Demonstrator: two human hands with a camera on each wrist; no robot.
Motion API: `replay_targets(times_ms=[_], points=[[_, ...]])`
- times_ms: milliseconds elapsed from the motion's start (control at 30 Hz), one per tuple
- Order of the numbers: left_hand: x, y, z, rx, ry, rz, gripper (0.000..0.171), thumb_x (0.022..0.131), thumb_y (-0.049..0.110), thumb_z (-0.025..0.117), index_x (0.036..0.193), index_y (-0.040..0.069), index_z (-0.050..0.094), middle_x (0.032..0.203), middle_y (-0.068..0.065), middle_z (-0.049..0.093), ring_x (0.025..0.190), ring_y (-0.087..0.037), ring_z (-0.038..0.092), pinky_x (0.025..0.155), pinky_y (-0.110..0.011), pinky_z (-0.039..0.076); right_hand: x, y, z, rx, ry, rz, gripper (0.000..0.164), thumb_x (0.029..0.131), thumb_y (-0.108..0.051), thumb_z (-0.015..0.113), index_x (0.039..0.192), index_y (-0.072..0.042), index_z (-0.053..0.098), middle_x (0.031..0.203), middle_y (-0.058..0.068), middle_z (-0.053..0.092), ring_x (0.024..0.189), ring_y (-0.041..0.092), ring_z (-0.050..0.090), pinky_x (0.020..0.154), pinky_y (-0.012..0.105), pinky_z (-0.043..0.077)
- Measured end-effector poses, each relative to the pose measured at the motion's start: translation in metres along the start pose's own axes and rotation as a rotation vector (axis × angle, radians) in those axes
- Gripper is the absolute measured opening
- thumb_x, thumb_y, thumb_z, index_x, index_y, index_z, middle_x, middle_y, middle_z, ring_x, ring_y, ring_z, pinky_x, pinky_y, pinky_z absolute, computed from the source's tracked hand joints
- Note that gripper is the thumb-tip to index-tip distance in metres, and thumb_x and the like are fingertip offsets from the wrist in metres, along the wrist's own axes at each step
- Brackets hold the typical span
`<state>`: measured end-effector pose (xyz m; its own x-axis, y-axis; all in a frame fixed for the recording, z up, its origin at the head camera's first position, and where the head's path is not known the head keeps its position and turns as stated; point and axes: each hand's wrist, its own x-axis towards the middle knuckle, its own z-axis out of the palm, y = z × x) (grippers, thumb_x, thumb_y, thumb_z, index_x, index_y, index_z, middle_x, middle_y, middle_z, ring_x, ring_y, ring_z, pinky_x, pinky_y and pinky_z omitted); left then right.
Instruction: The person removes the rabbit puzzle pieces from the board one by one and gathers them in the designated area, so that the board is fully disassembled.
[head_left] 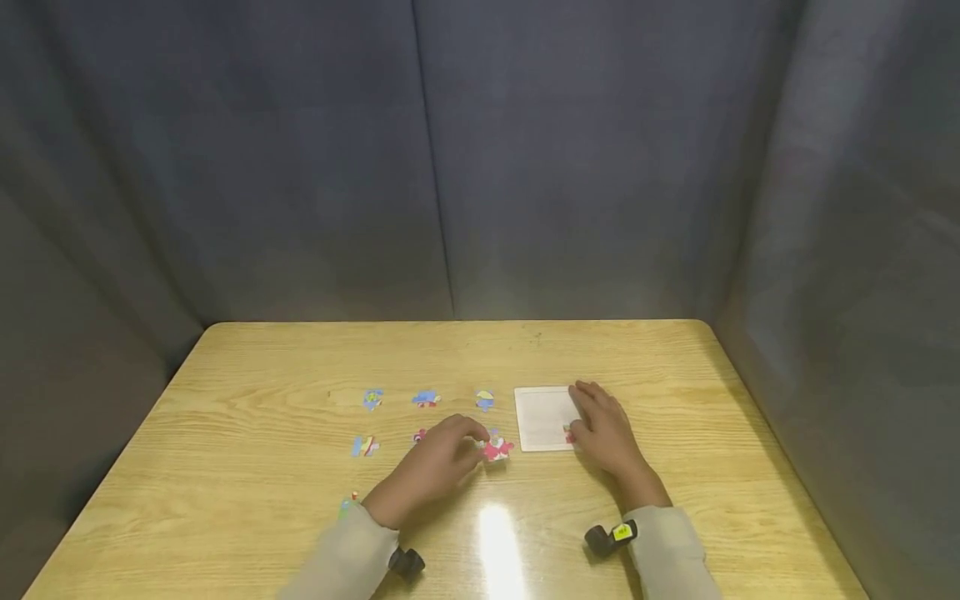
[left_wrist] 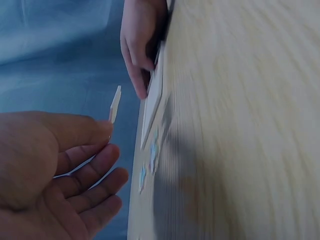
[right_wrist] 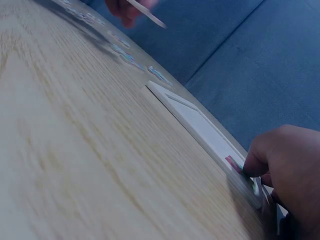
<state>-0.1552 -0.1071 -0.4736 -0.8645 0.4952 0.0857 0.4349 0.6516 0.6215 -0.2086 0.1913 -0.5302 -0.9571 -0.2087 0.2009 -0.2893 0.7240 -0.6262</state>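
Observation:
My left hand (head_left: pixel 438 462) pinches a pink jigsaw piece (head_left: pixel 497 449) between thumb and index finger, raised over the table just left of a white puzzle tray (head_left: pixel 538 417). Seen from the left wrist, that piece (left_wrist: pixel 115 104) is edge-on and the other fingers are loosely bent. My right hand (head_left: pixel 609 435) holds the tray's right side. Its thumb lies on a small pink and green piece (right_wrist: pixel 234 164) in the tray's near right corner, while the fingers reach along the outer edge; they partly hide that piece.
Left of the tray, several loose pieces lie on the wooden table (head_left: pixel 247 467), among them a blue and yellow piece (head_left: pixel 485 400), a blue one (head_left: pixel 427 398) and a striped one (head_left: pixel 365 447). A dark curtain (head_left: pixel 300 167) hangs behind the table.

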Motion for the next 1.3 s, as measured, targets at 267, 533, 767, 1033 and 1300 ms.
replay_targets(times_ms=[267, 533, 767, 1033, 1300], points=[[-0.033, -0.012, -0.022, 0.064, -0.032, -0.011, 0.022, 0.097, 0.018, 0.061, 0.117, 0.009, 0.062, 0.119, -0.001, 0.059, 0.116, -0.023, 0.056, 0.101, -0.043, 0.047, 0.001, -0.002, 0.0, -0.003, -0.001, 0.017, 0.056, 0.091, -0.013, 0.052, 0.145, -0.003, 0.043, 0.153, 0.014, 0.034, 0.145, 0.037, 0.018, 0.116, 0.058, 0.008], [-0.056, -0.028, -0.032, 0.11, -0.061, -0.04, 0.011, 0.094, 0.014, 0.064, 0.104, 0.011, 0.066, 0.11, 0.003, 0.061, 0.111, -0.021, 0.057, 0.1, -0.042, 0.047, 0.0, -0.002, -0.001, -0.011, 0.003, 0.014, 0.054, 0.091, -0.012, 0.052, 0.144, -0.002, 0.044, 0.152, 0.016, 0.035, 0.144, 0.038, 0.019, 0.116, 0.058, 0.009], [-0.062, -0.032, -0.033, 0.121, -0.102, -0.021, 0.023, 0.091, 0.016, 0.067, 0.113, 0.011, 0.065, 0.116, 0.004, 0.059, 0.111, -0.017, 0.056, 0.099, -0.04, 0.048, 0.001, -0.001, 0.0, -0.013, -0.006, 0.016, 0.055, 0.091, -0.011, 0.051, 0.145, -0.002, 0.043, 0.153, 0.016, 0.034, 0.144, 0.038, 0.017, 0.116, 0.058, 0.008], [-0.059, -0.028, -0.026, 0.28, -0.138, 0.072, 0.025, 0.089, 0.013, 0.068, 0.114, 0.011, 0.068, 0.114, 0.003, 0.06, 0.109, -0.019, 0.055, 0.089, -0.031, 0.053, 0.0, -0.001, 0.0, -0.022, 0.001, 0.033, 0.055, 0.091, -0.012, 0.052, 0.145, -0.002, 0.043, 0.153, 0.016, 0.033, 0.144, 0.038, 0.017, 0.117, 0.057, 0.007], [-0.063, -0.022, -0.027, 0.293, -0.105, 0.1, 0.016, 0.087, 0.01, 0.07, 0.103, 0.01, 0.067, 0.105, 0.003, 0.059, 0.091, -0.012, 0.051, 0.074, -0.021, 0.051, 0.0, -0.001, 0.001, -0.022, 0.001, 0.015, 0.055, 0.091, -0.01, 0.051, 0.144, -0.001, 0.043, 0.153, 0.017, 0.034, 0.144, 0.039, 0.018, 0.117, 0.057, 0.007]])
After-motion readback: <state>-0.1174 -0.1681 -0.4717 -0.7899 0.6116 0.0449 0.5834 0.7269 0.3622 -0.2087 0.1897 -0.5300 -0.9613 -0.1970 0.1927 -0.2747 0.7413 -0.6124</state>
